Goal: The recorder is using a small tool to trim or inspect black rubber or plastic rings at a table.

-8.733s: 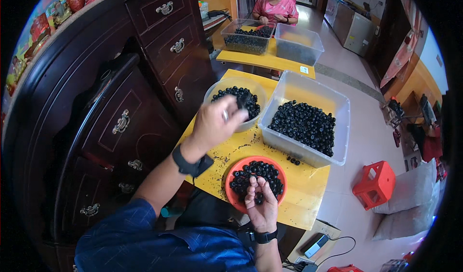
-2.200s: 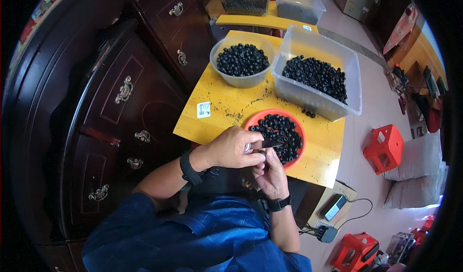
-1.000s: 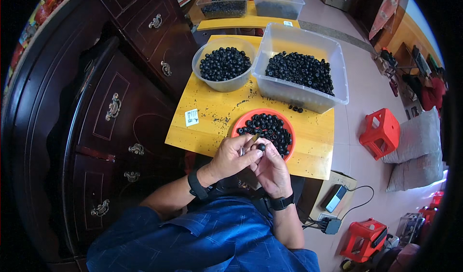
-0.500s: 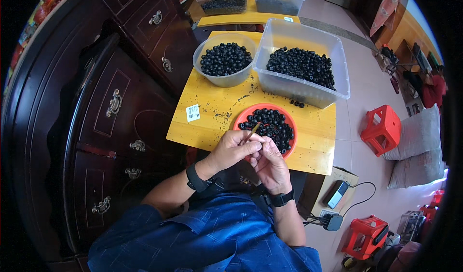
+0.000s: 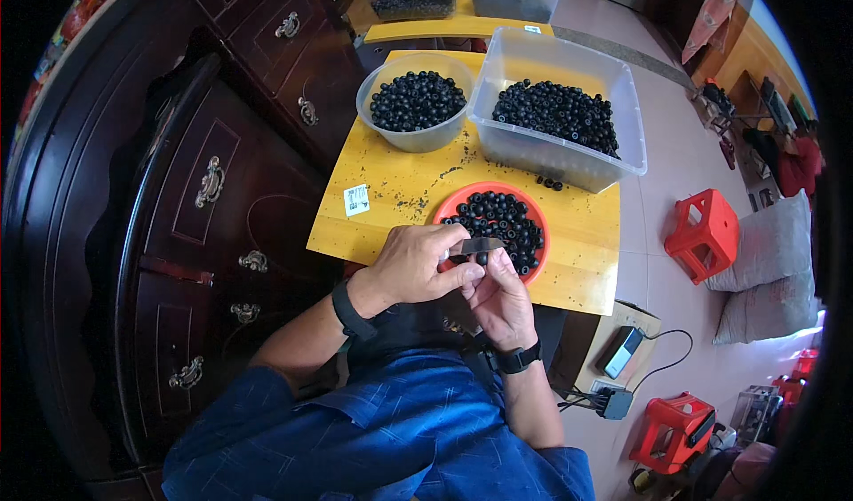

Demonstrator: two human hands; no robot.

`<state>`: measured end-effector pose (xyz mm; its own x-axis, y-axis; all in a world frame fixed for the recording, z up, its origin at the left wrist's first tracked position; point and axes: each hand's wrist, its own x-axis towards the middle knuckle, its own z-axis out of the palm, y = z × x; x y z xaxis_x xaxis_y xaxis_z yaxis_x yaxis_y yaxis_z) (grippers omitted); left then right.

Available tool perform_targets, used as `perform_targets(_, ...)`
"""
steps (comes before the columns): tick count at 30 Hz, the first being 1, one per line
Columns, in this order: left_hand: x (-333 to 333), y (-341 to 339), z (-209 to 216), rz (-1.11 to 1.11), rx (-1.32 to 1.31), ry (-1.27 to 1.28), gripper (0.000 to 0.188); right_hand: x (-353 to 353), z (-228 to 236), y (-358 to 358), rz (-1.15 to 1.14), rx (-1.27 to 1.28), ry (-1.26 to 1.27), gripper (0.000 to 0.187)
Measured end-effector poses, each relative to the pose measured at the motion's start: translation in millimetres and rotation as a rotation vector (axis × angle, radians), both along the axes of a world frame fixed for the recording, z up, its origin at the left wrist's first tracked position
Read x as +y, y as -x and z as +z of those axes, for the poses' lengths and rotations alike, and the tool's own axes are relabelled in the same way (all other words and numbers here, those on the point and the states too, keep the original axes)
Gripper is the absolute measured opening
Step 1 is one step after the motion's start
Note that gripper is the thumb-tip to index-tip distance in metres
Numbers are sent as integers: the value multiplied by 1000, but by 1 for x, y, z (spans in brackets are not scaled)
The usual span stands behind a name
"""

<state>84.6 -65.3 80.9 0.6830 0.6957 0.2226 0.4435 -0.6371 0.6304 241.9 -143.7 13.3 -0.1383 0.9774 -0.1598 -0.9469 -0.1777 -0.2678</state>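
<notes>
My left hand (image 5: pixel 404 266) is closed on a small knife (image 5: pixel 484 245), its short dark blade lying level and pointing right. Beneath the blade, a small black ring-like part (image 5: pixel 482 258) is pinched in the fingertips of my right hand (image 5: pixel 504 310). Blade and part look to be touching, though the exact contact is too small to tell. Both hands meet over the near edge of a red round tray (image 5: pixel 491 186), which holds many black parts (image 5: pixel 506 221) of the same kind. My fingers hide the tray's near left side.
The yellow table (image 5: pixel 355 248) carries a round clear tub (image 5: pixel 366 101) and a large clear bin (image 5: pixel 633 132), both with black parts. Loose parts (image 5: pixel 549 183), dark crumbs and a white label (image 5: pixel 356 200) lie there too. Dark wooden drawers (image 5: pixel 209 172) stand left; red stools (image 5: pixel 702 234) right.
The knife has turned from pointing away and upward to lying level across the black part. My left hand has shifted slightly left and rolled; the black part now shows between the fingertips.
</notes>
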Motion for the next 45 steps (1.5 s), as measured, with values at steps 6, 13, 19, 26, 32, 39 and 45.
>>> perform_targets(6, -1, -5, -2, -9, 14, -99, 37, -1, 5, 3, -10, -5, 24, 20)
perform_targets(13, -2, -7, -5, 2, 26, -145, 40, -1, 1, 2, -10, -2, 16, 20)
perform_targets(19, -2, -8, -6, 4, 57, -150, 42, -1, 0, 2, -21, -19, 34, 18)
perform_targets(26, -6, -11, -12, -4, 66, -143, 43, -2, -4, 0, -33, -4, 6, 9)
perform_targets(32, -4, -7, -8, 14, -37, -99, 34, 1, -1, 2, -30, 3, 22, 11)
perform_targets(39, -7, -8, 2, 33, -180, -13, 30, 5, 0, 3, 45, 40, -39, 18)
perform_targets(45, -6, -12, -1, 11, -188, 40, 27, 6, 3, 3, 78, 34, -72, 24)
